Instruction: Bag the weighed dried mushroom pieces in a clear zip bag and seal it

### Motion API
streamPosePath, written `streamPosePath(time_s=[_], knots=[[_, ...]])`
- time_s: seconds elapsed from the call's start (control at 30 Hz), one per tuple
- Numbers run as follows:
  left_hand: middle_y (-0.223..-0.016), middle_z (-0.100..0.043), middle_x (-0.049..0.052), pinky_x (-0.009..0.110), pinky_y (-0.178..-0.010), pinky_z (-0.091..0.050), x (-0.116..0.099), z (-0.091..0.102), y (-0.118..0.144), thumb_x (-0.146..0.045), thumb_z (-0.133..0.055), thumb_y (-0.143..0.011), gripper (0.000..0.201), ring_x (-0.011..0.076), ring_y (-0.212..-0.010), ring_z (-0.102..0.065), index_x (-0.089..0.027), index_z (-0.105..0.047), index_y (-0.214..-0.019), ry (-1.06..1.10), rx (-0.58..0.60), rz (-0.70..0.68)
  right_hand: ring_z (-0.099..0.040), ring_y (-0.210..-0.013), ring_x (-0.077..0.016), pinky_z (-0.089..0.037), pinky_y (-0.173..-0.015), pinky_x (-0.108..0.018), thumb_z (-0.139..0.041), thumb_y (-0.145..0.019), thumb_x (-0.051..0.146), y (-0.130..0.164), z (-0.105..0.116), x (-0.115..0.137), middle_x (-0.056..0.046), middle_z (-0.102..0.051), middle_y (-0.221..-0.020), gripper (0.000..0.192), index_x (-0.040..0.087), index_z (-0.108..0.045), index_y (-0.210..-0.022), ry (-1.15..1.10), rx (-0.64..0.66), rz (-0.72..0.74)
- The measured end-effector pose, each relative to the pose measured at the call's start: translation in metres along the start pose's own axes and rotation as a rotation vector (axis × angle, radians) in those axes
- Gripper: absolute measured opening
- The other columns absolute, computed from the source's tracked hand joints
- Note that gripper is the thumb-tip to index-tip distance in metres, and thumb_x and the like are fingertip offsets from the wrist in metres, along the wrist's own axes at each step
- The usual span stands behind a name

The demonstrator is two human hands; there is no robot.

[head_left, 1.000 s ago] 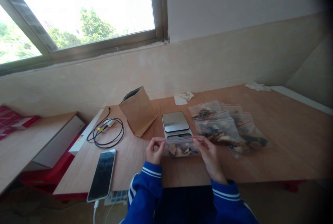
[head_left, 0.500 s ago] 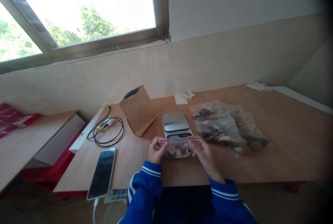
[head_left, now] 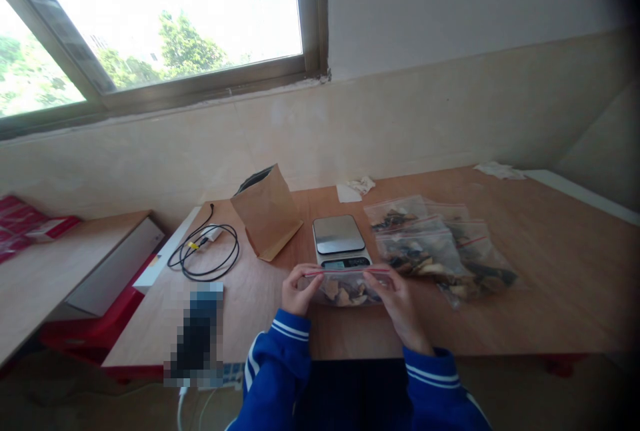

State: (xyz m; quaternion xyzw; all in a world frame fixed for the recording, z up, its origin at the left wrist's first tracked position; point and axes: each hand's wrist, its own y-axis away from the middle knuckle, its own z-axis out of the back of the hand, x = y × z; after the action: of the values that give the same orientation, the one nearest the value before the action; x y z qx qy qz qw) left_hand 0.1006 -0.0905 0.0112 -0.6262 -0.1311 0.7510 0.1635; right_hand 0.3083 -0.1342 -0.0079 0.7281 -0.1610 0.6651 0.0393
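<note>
A clear zip-lock bag (head_left: 349, 291) with a red seal strip holds pale brown, dried-looking pieces. My left hand (head_left: 300, 289) pinches its top edge at the left end, thumb against the strip. At the right end my right hand (head_left: 397, 301) grips the same edge between thumb and fingers. Just beyond the bag is a digital kitchen scale (head_left: 340, 234) with a bare steel plate; the bag's top edge lies close to its display. Right of the scale, several filled zip-lock bags (head_left: 423, 251) overlap in a pile.
A brown paper pouch (head_left: 270, 214) stands open left of the scale. Further left lie a coiled black cable (head_left: 204, 254) and a blurred-out phone (head_left: 197, 334) with a white cord. Crumpled tissue (head_left: 361, 185) is near the wall. A second table (head_left: 75, 261) bears red packages.
Both hands stay on the zip-lock bag's top edge, with only a slight shift of the fingers. The camera view has shifted a little; the other things on the table are unmoved.
</note>
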Motion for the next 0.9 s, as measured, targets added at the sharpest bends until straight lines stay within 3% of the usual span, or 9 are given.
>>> streamPosePath(time_s=[0.43,0.6,0.73,0.9], knots=[[-0.085,-0.069,0.007,0.032,-0.081,-0.048,0.001,-0.001,0.0,-0.033,-0.068,-0.076,0.018,0.0199,-0.085,-0.063,-0.014,-0.069,-0.079,0.066,0.005,0.066,-0.063,-0.083,-0.0191,-0.049,-0.08,-0.032,-0.071,-0.074,0.041,0.002,-0.011,0.005,-0.002,-0.067,-0.083,0.023,0.021,-0.066,-0.085,-0.069,-0.054,-0.011],[-0.082,-0.065,0.005,0.029,-0.075,-0.048,0.006,-0.004,0.0,-0.038,-0.069,-0.075,0.024,0.0172,-0.08,-0.061,-0.015,-0.066,-0.079,0.284,0.03,0.097,-0.065,-0.094,-0.0253,-0.05,-0.088,-0.04,-0.07,-0.073,0.046,0.003,-0.02,0.003,-0.007,-0.072,-0.095,0.03,0.021,-0.07,-0.091,-0.061,0.043,-0.039],[-0.082,-0.065,0.006,0.029,-0.076,-0.048,0.007,-0.004,0.001,-0.036,-0.07,-0.074,0.023,0.0174,-0.08,-0.061,-0.015,-0.068,-0.081,0.288,0.05,0.12,-0.064,-0.101,-0.0263,-0.048,-0.093,-0.043,-0.066,-0.077,0.046,0.002,-0.018,0.0,-0.008,-0.072,-0.103,0.032,0.021,-0.07,-0.097,-0.055,0.135,-0.056],[-0.085,-0.068,0.008,0.033,-0.082,-0.048,0.001,-0.003,0.0,-0.036,-0.07,-0.074,0.023,0.0203,-0.086,-0.063,-0.014,-0.069,-0.079,0.277,0.057,0.133,-0.065,-0.099,-0.0267,-0.05,-0.092,-0.043,-0.068,-0.075,0.049,0.001,-0.017,0.001,-0.008,-0.073,-0.099,0.034,0.021,-0.072,-0.094,0.001,0.104,-0.017]])
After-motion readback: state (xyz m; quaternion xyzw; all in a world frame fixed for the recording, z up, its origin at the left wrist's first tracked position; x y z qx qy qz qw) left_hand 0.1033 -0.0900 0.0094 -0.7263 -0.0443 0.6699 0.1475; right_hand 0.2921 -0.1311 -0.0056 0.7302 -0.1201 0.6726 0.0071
